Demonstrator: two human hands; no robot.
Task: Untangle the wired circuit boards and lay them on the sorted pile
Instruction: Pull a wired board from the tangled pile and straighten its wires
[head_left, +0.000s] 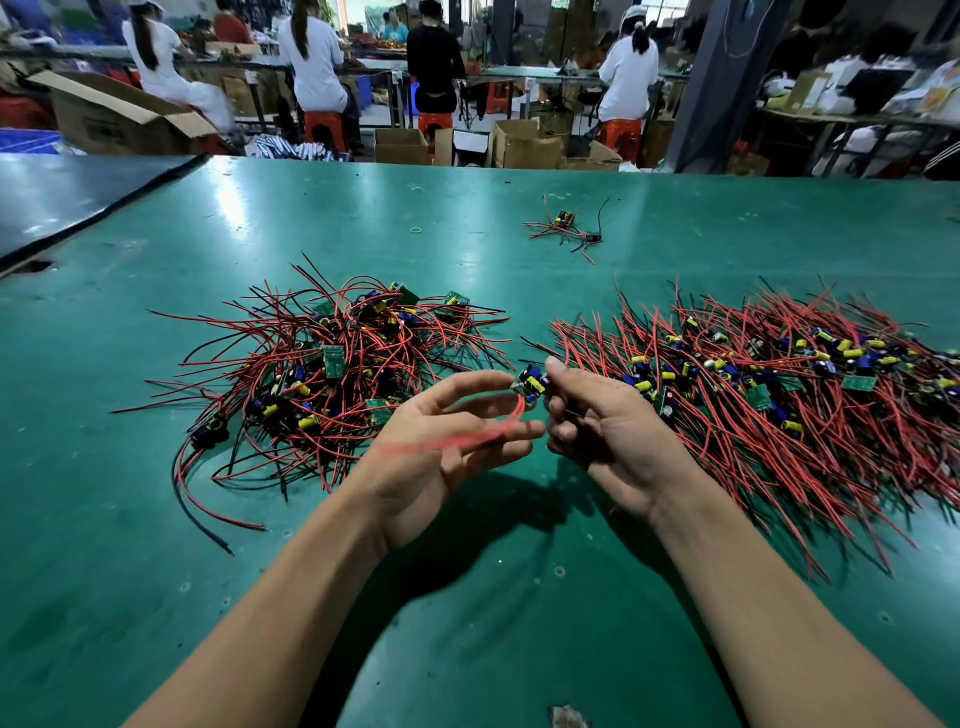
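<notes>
Both forearms reach in from 6 o'clock over the green counter (156, 519). The left hand (447, 441) lies palm up and open, its fingers loosely spread and nearly straight. A blurred loop of red wires (467, 439) runs across those fingers. The right hand (608, 431) faces it at 3 o'clock, fingers curled and thumb raised, pinching a small circuit board (530, 387). The board is held above the counter, between the two hands, and carries yellow and blue components. The top finger of the left hand reaches its near-left edge; whether it presses on the board I cannot tell. The red wires lead from the board's underside toward the left hand.

At 10 o'clock from the hands lies the tangled pile (332, 374), a loose knot of red and black wires with green boards and yellow capacitors caught in it. A few long wires stray from it toward 7 o'clock.

At 3 o'clock, just beside the right hand and partly behind it, spreads the sorted pile (779, 395). Its boards sit in a band along the middle, and most of its wires fan out toward the near and far sides.

Farther out, at 1 o'clock, a small cluster of wired boards (566, 231) lies well apart from both piles. A little ring (415, 229) rests at 12 o'clock on bare counter. A dark sheet (78, 202) covers the far corner at 10 o'clock.

Beyond the counter's far edge, people (317, 57) sit on orange stools (324, 130) at other benches, backs turned, among open cardboard boxes (524, 145).
</notes>
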